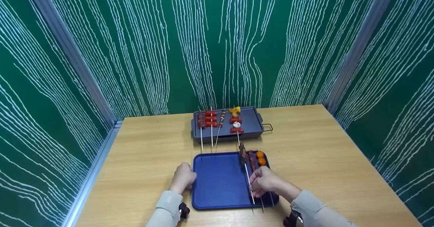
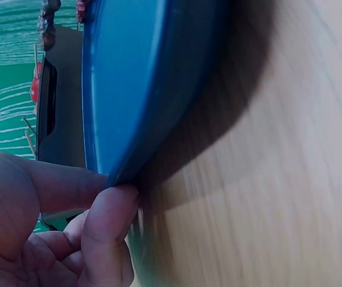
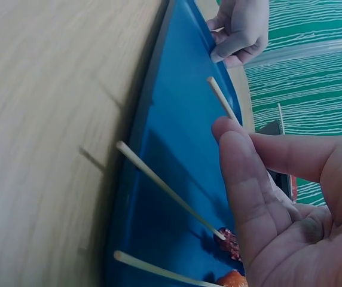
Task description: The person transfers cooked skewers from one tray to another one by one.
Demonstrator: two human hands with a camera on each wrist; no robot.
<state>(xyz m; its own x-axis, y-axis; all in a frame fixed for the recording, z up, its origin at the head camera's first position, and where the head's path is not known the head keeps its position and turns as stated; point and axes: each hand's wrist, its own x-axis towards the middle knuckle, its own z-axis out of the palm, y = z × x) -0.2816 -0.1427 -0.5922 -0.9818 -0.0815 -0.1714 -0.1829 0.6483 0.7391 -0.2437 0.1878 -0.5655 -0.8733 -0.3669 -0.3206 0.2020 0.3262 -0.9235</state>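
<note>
My right hand (image 1: 263, 182) pinches the stick of a dark meat skewer (image 1: 243, 154) between thumb and finger, over the right part of a blue tray (image 1: 218, 181). Right of it, a reddish-brown meat skewer (image 1: 251, 160) and a skewer with orange balls (image 1: 260, 158) lie on the tray, their sticks over its near edge. The right wrist view shows the held stick (image 3: 222, 98) raised above the tray. At the tray's left edge, my left hand (image 1: 184, 177) pinches the rim; the left wrist view shows thumb and finger (image 2: 111, 212) on the tray's corner.
Behind the tray stands a dark grey grill pan (image 1: 252, 120) with a wire handle (image 1: 268, 127) at its right. Several skewers lie on it, among them red sausage pieces (image 1: 211, 118) and a mixed skewer (image 1: 236, 124). Green walls with white lines rise behind and beside the wooden table (image 1: 142, 145).
</note>
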